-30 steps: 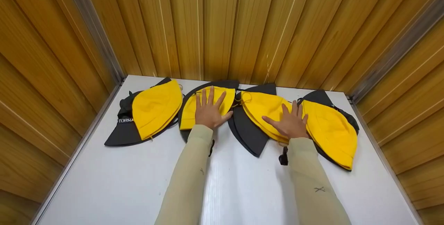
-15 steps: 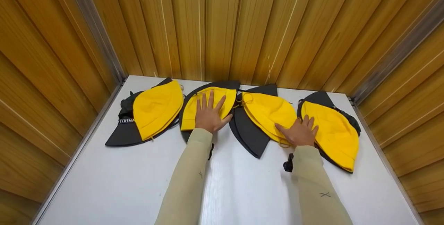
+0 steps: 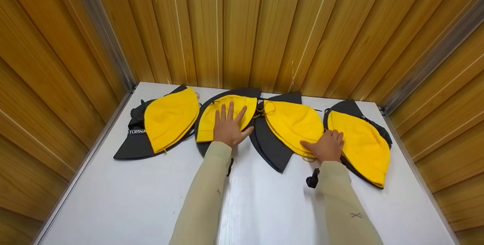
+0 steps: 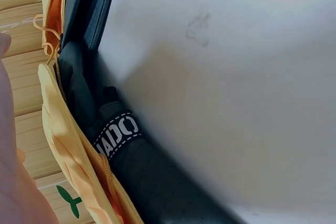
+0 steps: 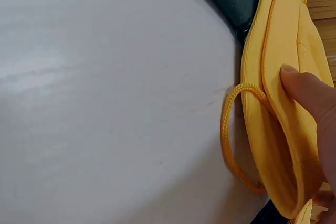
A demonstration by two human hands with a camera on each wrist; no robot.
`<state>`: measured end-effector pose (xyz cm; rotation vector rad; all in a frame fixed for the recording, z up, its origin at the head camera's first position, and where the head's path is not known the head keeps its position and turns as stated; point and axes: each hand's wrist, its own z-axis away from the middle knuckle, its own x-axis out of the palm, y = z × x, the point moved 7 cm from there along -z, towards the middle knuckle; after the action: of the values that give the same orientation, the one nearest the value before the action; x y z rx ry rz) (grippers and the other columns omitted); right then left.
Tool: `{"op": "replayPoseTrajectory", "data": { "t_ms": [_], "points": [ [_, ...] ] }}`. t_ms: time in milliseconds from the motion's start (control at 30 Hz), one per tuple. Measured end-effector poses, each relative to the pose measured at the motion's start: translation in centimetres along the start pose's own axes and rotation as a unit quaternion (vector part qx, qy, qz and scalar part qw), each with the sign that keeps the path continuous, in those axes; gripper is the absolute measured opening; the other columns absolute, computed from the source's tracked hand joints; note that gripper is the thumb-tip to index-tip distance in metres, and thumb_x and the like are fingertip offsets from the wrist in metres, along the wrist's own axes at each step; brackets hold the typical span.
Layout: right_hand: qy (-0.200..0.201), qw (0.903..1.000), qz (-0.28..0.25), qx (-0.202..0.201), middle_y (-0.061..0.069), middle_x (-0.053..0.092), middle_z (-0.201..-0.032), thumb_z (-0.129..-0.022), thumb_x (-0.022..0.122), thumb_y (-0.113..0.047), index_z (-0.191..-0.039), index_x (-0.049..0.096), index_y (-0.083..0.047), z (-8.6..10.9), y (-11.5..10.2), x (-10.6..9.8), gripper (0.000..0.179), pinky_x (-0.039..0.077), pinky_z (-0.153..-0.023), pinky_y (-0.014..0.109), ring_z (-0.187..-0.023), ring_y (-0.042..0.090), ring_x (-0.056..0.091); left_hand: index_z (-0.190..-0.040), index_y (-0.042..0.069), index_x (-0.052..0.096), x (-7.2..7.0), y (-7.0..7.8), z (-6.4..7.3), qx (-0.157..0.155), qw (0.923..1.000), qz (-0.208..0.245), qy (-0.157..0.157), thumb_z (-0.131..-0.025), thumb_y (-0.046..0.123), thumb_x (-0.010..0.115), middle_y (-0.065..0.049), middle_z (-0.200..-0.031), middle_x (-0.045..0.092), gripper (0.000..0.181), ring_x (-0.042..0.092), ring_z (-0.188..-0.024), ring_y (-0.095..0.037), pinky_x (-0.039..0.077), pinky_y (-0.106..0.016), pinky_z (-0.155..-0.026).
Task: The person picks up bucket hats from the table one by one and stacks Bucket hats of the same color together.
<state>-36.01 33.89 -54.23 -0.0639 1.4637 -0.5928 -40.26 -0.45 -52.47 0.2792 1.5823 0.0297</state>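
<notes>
Several folded yellow bucket hats lie in a row across the back of a white table, black hats showing under them. My left hand point(image 3: 230, 126) rests with fingers spread on the second yellow hat from the left point(image 3: 207, 129). In the left wrist view that yellow hat point(image 4: 65, 124) stands beside a black hat point(image 4: 157, 182) with a white-lettered band. My right hand point(image 3: 326, 144) grips the right end of the third yellow hat point(image 3: 293, 120). Its thumb point(image 5: 302, 85) presses the cloth in the right wrist view, its fingers curled and partly hidden. A yellow cord loop point(image 5: 227, 135) hangs from the edge.
The leftmost yellow hat point(image 3: 172, 118) lies over a black hat point(image 3: 134, 146) with white lettering. At the far right another yellow hat point(image 3: 363, 144) lies close to my right hand. Wood-panelled walls point(image 3: 242, 29) enclose the white table point(image 3: 113, 199) at the back and sides.
My right hand has moved right and slightly toward me, from lying spread on the third hat to its right end, and its fingers have curled. My left hand stays almost in place.
</notes>
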Motion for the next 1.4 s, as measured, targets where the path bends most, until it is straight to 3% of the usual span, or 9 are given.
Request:
{"op": "replayPoseTrajectory", "data": {
  "t_ms": [167,300,467,600,867,967,1100,1233,1400],
  "points": [
    [-0.013,0.9905,-0.136,0.017,0.028,0.04,-0.152,-0.09,0.079,-0.039,-0.155,0.023,0.0,0.2,-0.5,-0.4,0.094,0.037,-0.121,0.051,-0.134,0.039,0.044,-0.163,0.044,0.01,0.0,0.0,0.0,0.002,0.9999,0.011,0.001,-0.094,0.077,0.039,-0.008,-0.175,-0.001,0.082,0.001,-0.16,-0.039,0.0,-0.057,-0.13],
    [-0.031,0.9814,-0.189,0.007,0.024,0.045,-0.153,-0.098,0.071,-0.026,-0.153,0.023,-0.006,0.4,-1.2,-1.1,0.076,0.039,-0.12,0.049,-0.135,0.036,0.049,-0.163,0.043,0.012,-0.1,0.1,0.1,0.006,0.9996,0.028,0.002,-0.095,0.074,0.044,-0.009,-0.175,-0.001,0.082,0.0,-0.16,-0.039,-0.001,-0.056,-0.13],
    [-0.026,0.9802,-0.193,-0.035,0.023,0.046,-0.153,-0.101,0.066,-0.02,-0.15,0.027,-0.006,0.6,-2.0,-2.7,0.064,0.042,-0.118,0.05,-0.136,0.036,0.05,-0.164,0.042,0.013,-0.7,0.5,0.3,0.024,0.9993,0.029,0.003,-0.095,0.073,0.044,-0.01,-0.174,0.001,0.081,0.003,-0.161,-0.039,0.001,-0.055,-0.13],
    [0.003,0.9803,-0.179,-0.084,0.023,0.053,-0.145,-0.1,0.067,-0.021,-0.143,0.033,-0.006,1.3,-2.6,-4.7,0.057,0.048,-0.112,0.052,-0.128,0.038,0.057,-0.164,0.041,0.015,-1.6,1.1,0.4,0.046,0.9981,0.039,0.013,-0.096,0.071,0.046,-0.011,-0.174,0.004,0.08,0.004,-0.161,-0.038,0.003,-0.053,-0.131],
    [0.056,0.9709,-0.142,-0.184,0.024,0.063,-0.131,-0.098,0.07,-0.025,-0.133,0.039,-0.006,4.5,-4.0,-9.5,0.05,0.056,-0.099,0.055,-0.108,0.038,0.064,-0.164,0.04,0.017,-3.5,2.2,0.8,0.092,0.9938,0.046,0.044,-0.097,0.072,0.043,-0.011,-0.174,0.009,0.079,0.009,-0.16,-0.037,0.011,-0.051,-0.131],
    [0.065,0.9632,-0.14,-0.22,0.021,0.065,-0.125,-0.098,0.07,-0.03,-0.13,0.041,-0.007,6.0,-4.7,-11.1,0.049,0.058,-0.091,0.041,-0.099,0.033,0.064,-0.164,0.04,0.016,-4.4,2.6,1.1,0.105,0.9918,0.053,0.05,-0.097,0.072,0.043,-0.009,-0.174,0.008,0.079,0.008,-0.161,-0.035,0.012,-0.051,-0.131],
    [0.079,0.9473,-0.148,-0.273,0.017,0.067,-0.121,-0.097,0.071,-0.033,-0.127,0.043,-0.006,8.4,-6.0,-13.1,0.048,0.051,-0.081,0.015,-0.094,0.026,0.063,-0.164,0.042,0.016,-5.8,2.9,1.3,0.114,0.9887,0.081,0.055,-0.096,0.072,0.046,-0.006,-0.174,0.007,0.08,0.006,-0.161,-0.031,0.014,-0.052,-0.13],
    [0.083,0.9362,-0.15,-0.307,0.013,0.068,-0.118,-0.096,0.073,-0.033,-0.123,0.046,-0.006,10.9,-7.2,-14.9,0.047,0.049,-0.077,0.008,-0.092,0.018,0.063,-0.163,0.044,0.016,-6.9,3.0,1.2,0.107,0.9775,0.176,0.045,-0.096,0.068,0.052,-0.002,-0.175,0.006,0.079,0.005,-0.162,-0.028,0.022,-0.056,-0.127],
    [0.071,0.9268,-0.153,-0.336,0.008,0.066,-0.115,-0.094,0.076,-0.029,-0.123,0.046,-0.007,13.2,-8.7,-16.0,0.047,0.05,-0.08,0.008,-0.088,0.006,0.06,-0.162,0.047,0.012,-8.2,2.5,1.1,0.089,0.9407,0.326,0.031,-0.097,0.065,0.055,0.003,-0.174,0.007,0.081,0.013,-0.16,-0.026,0.027,-0.06,-0.124]
  ]
}}
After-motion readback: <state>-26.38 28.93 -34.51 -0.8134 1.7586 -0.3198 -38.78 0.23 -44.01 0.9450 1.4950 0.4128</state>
